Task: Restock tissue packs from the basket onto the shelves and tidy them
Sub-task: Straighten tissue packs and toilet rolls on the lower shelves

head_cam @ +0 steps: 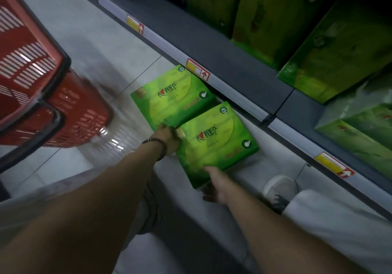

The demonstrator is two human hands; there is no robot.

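Head: tissue pack (pixel 216 144) between left hand (pixel 167 135), right hand (pixel 214 185).

The pale tiled floor (pixel 89 47) is shining a little where light is falling on it. A dark grey shelf (pixel 191 38) is running along the right side, and yellow and red price tags (pixel 198 70) are sticking on its white edge strip.

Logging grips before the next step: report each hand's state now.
Left hand: fingers hidden where the nearer green plastic-wrapped tissue pack meets the farther pack; cannot tell.
Right hand: grips the nearer pack's corner.
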